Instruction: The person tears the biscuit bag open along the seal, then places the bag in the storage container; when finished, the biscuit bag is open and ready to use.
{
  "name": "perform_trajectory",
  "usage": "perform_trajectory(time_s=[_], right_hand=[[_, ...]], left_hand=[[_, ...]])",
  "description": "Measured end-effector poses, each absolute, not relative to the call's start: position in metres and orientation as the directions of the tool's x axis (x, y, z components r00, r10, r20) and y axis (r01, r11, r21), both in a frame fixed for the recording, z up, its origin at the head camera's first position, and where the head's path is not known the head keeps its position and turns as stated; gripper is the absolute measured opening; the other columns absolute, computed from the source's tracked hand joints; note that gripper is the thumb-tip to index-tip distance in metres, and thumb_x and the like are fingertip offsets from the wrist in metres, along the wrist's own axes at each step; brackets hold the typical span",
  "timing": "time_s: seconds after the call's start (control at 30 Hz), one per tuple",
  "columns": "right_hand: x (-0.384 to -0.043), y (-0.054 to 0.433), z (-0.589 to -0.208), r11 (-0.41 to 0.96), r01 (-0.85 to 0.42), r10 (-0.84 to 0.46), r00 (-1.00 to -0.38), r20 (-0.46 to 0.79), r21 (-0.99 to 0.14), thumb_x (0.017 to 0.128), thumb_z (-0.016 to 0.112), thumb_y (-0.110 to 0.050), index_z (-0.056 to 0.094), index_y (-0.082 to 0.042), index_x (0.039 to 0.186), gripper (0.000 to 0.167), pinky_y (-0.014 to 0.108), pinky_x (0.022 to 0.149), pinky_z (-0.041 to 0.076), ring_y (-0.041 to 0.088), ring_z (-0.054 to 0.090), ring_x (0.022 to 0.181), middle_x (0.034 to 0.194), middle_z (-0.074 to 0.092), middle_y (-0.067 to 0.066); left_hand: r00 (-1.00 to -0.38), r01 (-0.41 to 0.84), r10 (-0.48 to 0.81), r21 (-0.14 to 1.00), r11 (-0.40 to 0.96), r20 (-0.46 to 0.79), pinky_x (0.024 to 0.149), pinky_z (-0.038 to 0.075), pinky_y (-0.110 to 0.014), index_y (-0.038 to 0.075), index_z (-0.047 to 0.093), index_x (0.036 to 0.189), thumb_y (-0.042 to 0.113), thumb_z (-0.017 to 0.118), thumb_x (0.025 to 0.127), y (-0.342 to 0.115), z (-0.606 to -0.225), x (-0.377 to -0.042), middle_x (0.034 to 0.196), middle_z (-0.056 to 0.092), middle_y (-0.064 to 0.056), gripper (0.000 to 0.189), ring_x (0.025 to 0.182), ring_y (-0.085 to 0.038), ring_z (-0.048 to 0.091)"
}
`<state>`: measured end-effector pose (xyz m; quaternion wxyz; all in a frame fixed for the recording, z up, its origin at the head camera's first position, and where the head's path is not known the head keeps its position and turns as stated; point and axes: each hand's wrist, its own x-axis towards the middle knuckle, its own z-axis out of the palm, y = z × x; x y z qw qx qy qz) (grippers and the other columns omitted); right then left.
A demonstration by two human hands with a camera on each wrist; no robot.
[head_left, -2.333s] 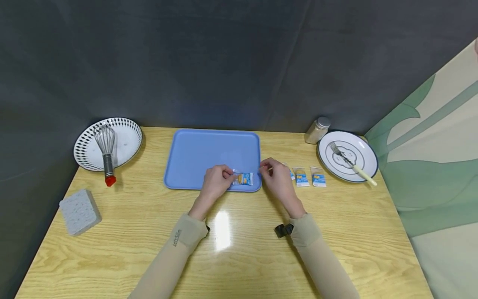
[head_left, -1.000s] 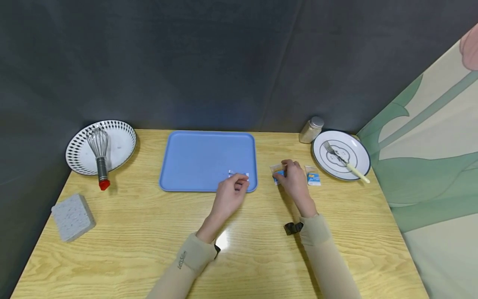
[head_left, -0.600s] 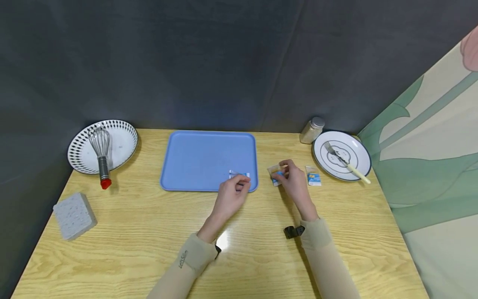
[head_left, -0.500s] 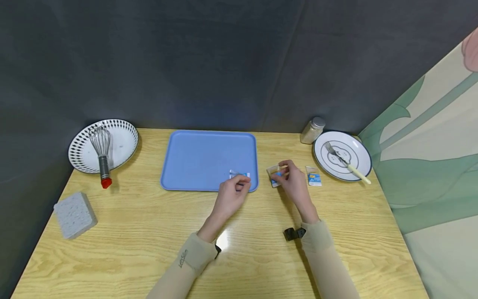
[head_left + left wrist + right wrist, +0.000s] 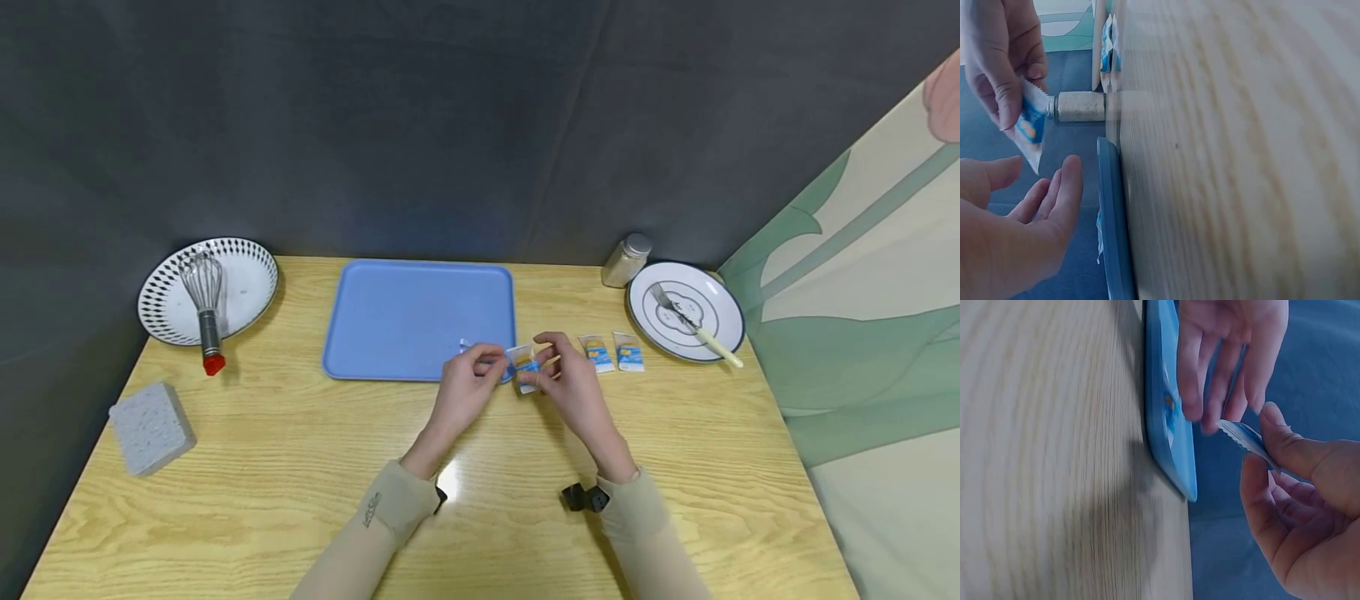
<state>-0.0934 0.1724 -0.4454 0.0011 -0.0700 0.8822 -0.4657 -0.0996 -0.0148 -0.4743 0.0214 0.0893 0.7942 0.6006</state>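
Note:
My right hand (image 5: 573, 385) pinches a small clear-and-blue wrapped snack packet (image 5: 522, 360) between thumb and fingers, held up by the tray's front right corner. The left wrist view shows the packet (image 5: 1030, 128) raised off the table. Close to its edge is my left hand (image 5: 463, 387), thumb and fingers apart with nothing gripped; contact with the packet is unclear. On the blue tray (image 5: 420, 317) lies another packet (image 5: 1170, 409), mostly hidden behind my left hand in the head view. To the right, a packet (image 5: 597, 354) and a second packet (image 5: 630, 353) lie side by side on the table.
At the right stand a shaker jar (image 5: 627, 261) and a plate (image 5: 652, 312) bearing a fork (image 5: 697, 325). At the left, a whisk (image 5: 206, 300) rests on a patterned plate (image 5: 251, 283), with a grey sponge-like block (image 5: 152, 428) in front. A dark curtain (image 5: 390, 125) hangs behind.
My right hand has lifted a packet from the row and carried it left to the tray's corner, beside my left hand. Earlier, my left hand let go of the packet on the tray.

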Motion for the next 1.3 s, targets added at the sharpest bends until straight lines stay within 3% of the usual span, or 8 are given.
perform_trajectory(time_s=[0.13, 0.33, 0.67, 0.97, 1.3], right_hand=[[-0.086, 0.165, -0.445, 0.554, -0.159, -0.164, -0.983, 0.08, -0.817, 0.089, 0.087, -0.003, 0.058, 0.007, 0.135, 0.056, 0.028, 0.062, 0.057, 0.023, 0.07, 0.074, 0.098, 0.069, 0.013], [-0.08, 0.156, -0.451, 0.591, -0.218, -0.182, -0.974, 0.135, -0.777, 0.084, 0.091, -0.003, 0.062, 0.006, 0.129, 0.055, 0.028, 0.063, 0.056, 0.022, 0.069, 0.075, 0.095, 0.07, 0.01], [-0.073, 0.154, -0.456, 0.563, -0.242, -0.191, -0.968, 0.16, -0.79, 0.103, 0.071, -0.001, 0.071, 0.004, 0.125, 0.023, 0.035, 0.073, 0.061, 0.024, 0.073, 0.086, 0.1, 0.076, 0.012], [-0.075, 0.155, -0.461, 0.51, -0.158, -0.145, -0.985, 0.097, -0.845, 0.099, 0.077, -0.002, 0.075, 0.001, 0.104, 0.007, 0.023, 0.061, 0.053, 0.018, 0.068, 0.071, 0.088, 0.075, 0.007], [-0.075, 0.152, -0.463, 0.436, -0.176, -0.157, -0.981, 0.118, -0.883, 0.098, 0.075, 0.004, 0.073, 0.001, 0.096, 0.004, 0.023, 0.054, 0.049, 0.032, 0.065, 0.063, 0.076, 0.07, 0.005]], left_hand=[[-0.983, 0.1, 0.175, 0.964, 0.248, 0.057, 0.083, 0.063, -0.042, -0.005, 0.072, 0.128, 0.018, 0.07, 0.107, -0.015, -0.474, -0.099, 0.118, 0.075, -0.02, 0.031, 0.096, -0.032, 0.077], [-0.986, 0.075, 0.164, 0.972, 0.222, 0.038, 0.082, 0.063, -0.042, -0.002, 0.076, 0.118, 0.018, 0.073, 0.105, -0.015, -0.476, -0.098, 0.112, 0.077, -0.018, 0.024, 0.094, -0.03, 0.078], [-0.99, 0.032, 0.143, 0.993, 0.114, 0.015, 0.079, 0.062, -0.033, -0.008, 0.075, 0.11, 0.005, 0.074, 0.102, -0.023, -0.48, -0.101, 0.106, 0.074, -0.02, 0.016, 0.094, -0.034, 0.076], [-0.988, -0.024, 0.154, 0.999, 0.03, -0.028, 0.077, 0.064, -0.038, -0.01, 0.074, 0.112, 0.001, 0.073, 0.102, -0.023, -0.481, -0.098, 0.105, 0.075, -0.022, 0.015, 0.093, -0.031, 0.076], [-0.978, -0.017, 0.208, 0.999, 0.033, -0.024, 0.078, 0.058, -0.026, -0.008, 0.076, 0.117, 0.006, 0.073, 0.103, -0.025, -0.479, -0.099, 0.112, 0.075, -0.019, 0.02, 0.097, -0.029, 0.076]])
